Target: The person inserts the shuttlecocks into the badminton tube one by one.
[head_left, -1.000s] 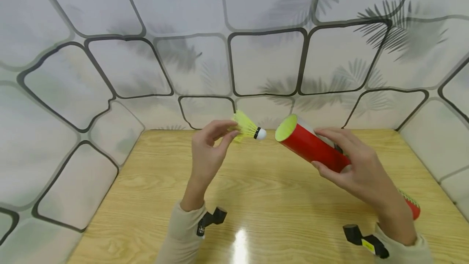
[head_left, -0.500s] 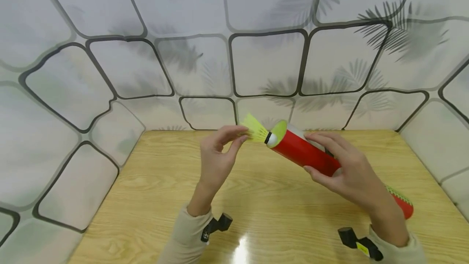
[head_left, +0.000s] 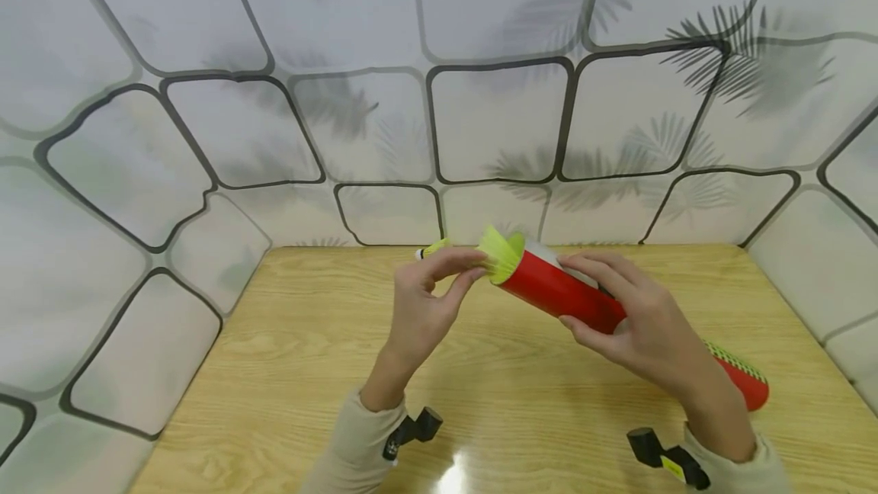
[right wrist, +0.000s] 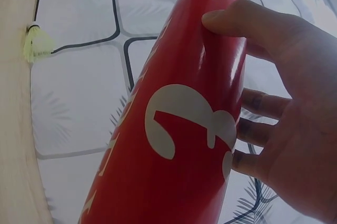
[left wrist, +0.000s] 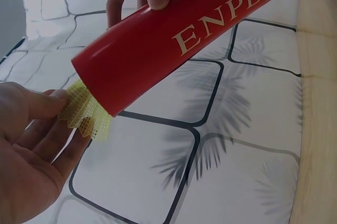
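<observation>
My left hand (head_left: 428,307) pinches the skirt of a yellow shuttlecock (head_left: 501,255) between thumb and fingers. Its cork end is hidden inside the mouth of a red tube (head_left: 555,288), and the feathered skirt sticks out of the opening, as the left wrist view also shows with the skirt (left wrist: 87,111) at the tube's rim. My right hand (head_left: 641,319) grips the tube round its middle, holding it tilted over the table with the mouth up and to the left. The tube carries the pale letters ENPEX.
A second shuttlecock (head_left: 432,248) lies at the table's back edge, partly behind my left hand; the right wrist view shows that shuttlecock (right wrist: 37,42) too. Beyond my right forearm lies a red cylinder (head_left: 741,378) with a green checkered band. A patterned wall (head_left: 501,120) borders the wooden table (head_left: 288,372).
My left hand has moved right, bringing the shuttlecock cork first into the tube's mouth. My right hand and the tube have shifted slightly left and down. The second shuttlecock has come into view.
</observation>
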`<state>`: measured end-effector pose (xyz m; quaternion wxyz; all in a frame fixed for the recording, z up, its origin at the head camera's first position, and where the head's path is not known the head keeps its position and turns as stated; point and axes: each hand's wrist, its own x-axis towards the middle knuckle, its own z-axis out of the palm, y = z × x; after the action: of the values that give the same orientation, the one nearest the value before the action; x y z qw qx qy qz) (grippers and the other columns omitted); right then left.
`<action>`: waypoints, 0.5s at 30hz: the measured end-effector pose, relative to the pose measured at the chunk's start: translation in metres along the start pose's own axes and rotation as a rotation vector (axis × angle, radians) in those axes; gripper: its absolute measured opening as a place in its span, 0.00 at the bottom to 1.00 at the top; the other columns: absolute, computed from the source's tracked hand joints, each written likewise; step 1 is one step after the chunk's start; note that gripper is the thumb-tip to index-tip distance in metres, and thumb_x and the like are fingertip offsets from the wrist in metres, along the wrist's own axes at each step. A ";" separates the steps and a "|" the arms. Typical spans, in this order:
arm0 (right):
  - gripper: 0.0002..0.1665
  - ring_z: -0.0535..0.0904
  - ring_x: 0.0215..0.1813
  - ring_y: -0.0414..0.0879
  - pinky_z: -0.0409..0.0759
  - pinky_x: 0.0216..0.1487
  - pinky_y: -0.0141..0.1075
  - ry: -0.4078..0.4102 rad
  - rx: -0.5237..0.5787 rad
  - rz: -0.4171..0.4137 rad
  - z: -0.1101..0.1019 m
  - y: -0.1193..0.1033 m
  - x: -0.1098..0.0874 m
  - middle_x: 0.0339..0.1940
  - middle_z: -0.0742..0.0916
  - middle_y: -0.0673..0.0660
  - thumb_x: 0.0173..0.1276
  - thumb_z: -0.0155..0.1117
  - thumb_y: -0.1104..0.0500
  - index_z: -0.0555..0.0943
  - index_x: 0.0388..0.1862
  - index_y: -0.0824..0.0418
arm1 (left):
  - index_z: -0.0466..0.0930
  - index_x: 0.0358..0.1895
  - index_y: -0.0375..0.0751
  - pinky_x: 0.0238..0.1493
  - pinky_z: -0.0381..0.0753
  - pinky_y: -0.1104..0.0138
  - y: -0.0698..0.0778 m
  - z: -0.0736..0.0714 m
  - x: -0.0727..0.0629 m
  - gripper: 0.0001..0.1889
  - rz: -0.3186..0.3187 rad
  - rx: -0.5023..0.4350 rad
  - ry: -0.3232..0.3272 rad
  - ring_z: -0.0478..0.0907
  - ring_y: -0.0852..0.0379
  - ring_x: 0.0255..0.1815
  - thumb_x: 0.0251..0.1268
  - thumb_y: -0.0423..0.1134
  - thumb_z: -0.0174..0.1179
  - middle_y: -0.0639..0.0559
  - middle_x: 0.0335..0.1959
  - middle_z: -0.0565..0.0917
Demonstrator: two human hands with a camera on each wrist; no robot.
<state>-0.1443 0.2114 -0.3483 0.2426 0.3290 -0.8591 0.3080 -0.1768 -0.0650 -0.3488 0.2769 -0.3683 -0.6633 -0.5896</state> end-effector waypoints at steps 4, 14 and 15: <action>0.45 0.80 0.55 0.45 0.78 0.50 0.20 0.001 -0.012 -0.009 0.002 -0.001 0.001 0.64 0.81 0.51 0.51 0.81 0.62 0.77 0.71 0.53 | 0.87 0.44 0.30 0.46 0.88 0.60 0.000 0.004 -0.002 0.09 0.010 0.014 -0.036 0.89 0.48 0.42 0.62 0.20 0.68 0.40 0.40 0.89; 0.45 0.81 0.54 0.47 0.79 0.48 0.20 0.014 -0.027 -0.017 0.002 -0.002 0.002 0.63 0.81 0.51 0.50 0.81 0.63 0.77 0.70 0.53 | 0.86 0.48 0.32 0.49 0.87 0.63 0.001 0.006 -0.005 0.10 -0.070 0.029 -0.120 0.88 0.55 0.45 0.65 0.23 0.67 0.43 0.44 0.89; 0.45 0.81 0.54 0.47 0.79 0.48 0.19 0.015 -0.028 -0.016 0.002 -0.002 0.002 0.63 0.81 0.51 0.50 0.81 0.63 0.77 0.70 0.53 | 0.85 0.48 0.32 0.49 0.87 0.63 0.001 0.006 -0.005 0.10 -0.074 0.028 -0.129 0.88 0.56 0.45 0.65 0.23 0.67 0.43 0.44 0.89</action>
<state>-0.1449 0.2077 -0.3477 0.2561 0.3302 -0.8588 0.2964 -0.1730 -0.0594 -0.3533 0.2168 -0.3771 -0.7013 -0.5649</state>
